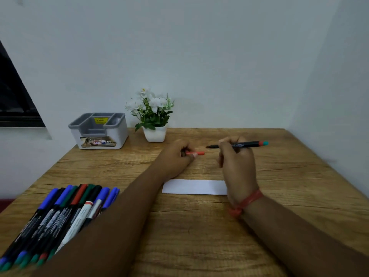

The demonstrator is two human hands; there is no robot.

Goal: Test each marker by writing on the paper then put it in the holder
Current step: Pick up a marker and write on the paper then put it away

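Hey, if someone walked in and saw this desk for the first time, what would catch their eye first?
Probably the two hands mid-desk: the right hand holds an uncapped black marker with a red and teal end, while the left hand pinches its red cap, above a white strip of paper. Next, the row of blue, green, red and black capped markers at the near left, then the grey and white holder at the far left.
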